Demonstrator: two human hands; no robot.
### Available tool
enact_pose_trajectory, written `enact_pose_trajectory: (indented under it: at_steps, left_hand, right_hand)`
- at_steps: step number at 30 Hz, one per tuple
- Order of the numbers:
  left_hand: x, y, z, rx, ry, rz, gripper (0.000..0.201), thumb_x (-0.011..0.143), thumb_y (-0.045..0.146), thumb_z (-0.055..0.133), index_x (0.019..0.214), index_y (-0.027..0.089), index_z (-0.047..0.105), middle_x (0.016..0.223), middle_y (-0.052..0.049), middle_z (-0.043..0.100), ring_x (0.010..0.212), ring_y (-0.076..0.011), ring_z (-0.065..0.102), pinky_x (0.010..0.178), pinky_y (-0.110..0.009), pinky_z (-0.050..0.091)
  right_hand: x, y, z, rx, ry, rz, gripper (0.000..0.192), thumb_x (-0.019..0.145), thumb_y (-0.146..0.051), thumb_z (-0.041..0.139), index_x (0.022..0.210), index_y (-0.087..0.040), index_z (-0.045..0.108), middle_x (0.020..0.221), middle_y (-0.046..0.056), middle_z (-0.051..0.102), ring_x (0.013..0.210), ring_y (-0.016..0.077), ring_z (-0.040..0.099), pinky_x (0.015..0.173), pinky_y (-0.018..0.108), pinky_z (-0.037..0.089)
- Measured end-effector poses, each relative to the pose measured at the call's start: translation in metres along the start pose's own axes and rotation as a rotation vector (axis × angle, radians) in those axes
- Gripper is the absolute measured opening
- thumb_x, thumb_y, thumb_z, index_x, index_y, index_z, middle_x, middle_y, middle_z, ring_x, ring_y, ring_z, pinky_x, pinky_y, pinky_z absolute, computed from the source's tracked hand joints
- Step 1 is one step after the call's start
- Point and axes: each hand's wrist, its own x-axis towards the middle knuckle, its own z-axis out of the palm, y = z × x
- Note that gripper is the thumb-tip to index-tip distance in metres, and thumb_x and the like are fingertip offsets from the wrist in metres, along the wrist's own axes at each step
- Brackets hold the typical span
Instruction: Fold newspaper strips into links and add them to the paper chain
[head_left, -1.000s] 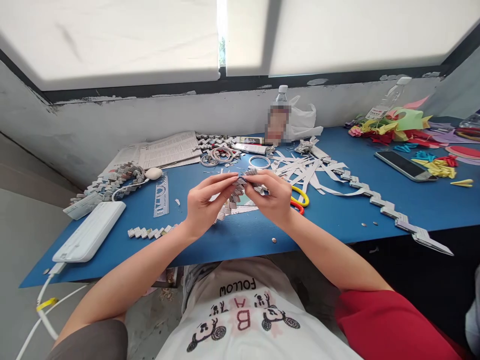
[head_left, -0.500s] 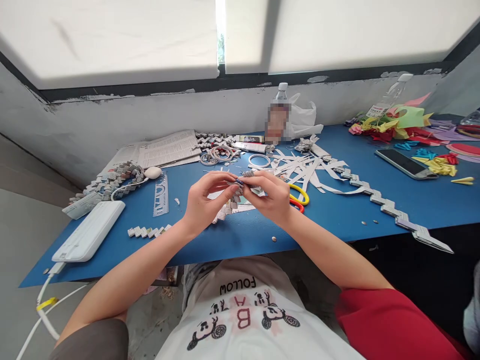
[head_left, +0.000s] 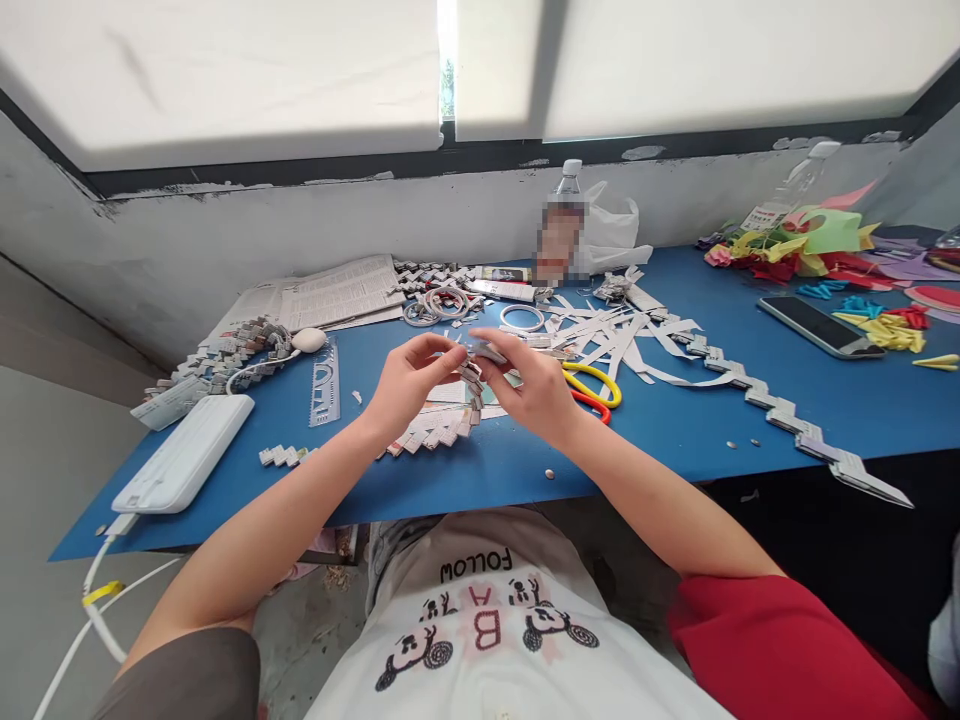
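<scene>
A zigzag chain of folded grey newspaper strips [head_left: 442, 428] is trailing from the blue table [head_left: 675, 440] up into both hands; it looks light, limp between links and easily crushed, best gripped at a folded link. The left hand [head_left: 411, 385] and right hand [head_left: 534, 385] are pinching its raised end, fingertips nearly meeting. Yellow-and-red scissors [head_left: 596, 385] are lying just beyond.

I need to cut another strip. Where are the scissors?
In the head view, the scissors lie on the blue table just right of the right hand, beside the white paper strips.
</scene>
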Motion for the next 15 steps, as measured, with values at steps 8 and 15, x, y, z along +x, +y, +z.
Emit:
enact_pose_trajectory:
  at_steps: [8,15]
  left_hand:
    - [0.014,-0.008,-0.011,-0.153,-0.060,-0.182,0.031,0.069,0.044,0.077,0.078,0.018,0.064,0.081,-0.002,0.067,0.084,-0.0171,0.066,0.085,-0.040,0.055]
    - [0.014,-0.008,-0.012,-0.126,-0.034,-0.214,0.033,0.067,0.046,0.079,0.078,0.018,0.066,0.085,-0.005,0.070,0.086,-0.0199,0.067,0.084,-0.041,0.055]
  right_hand:
    - [0.009,0.002,-0.006,0.655,-0.188,0.544,0.035,0.083,-0.037,0.065,0.113,-0.022,0.054,0.095,0.004,0.067,0.070,0.0137,0.065,0.055,0.024,0.055]
    - [0.013,0.006,-0.010,0.703,-0.169,0.677,0.024,0.089,-0.036,0.055,0.102,-0.018,0.064,0.082,0.004,0.069,0.063,0.0118,0.063,0.053,0.024,0.053]
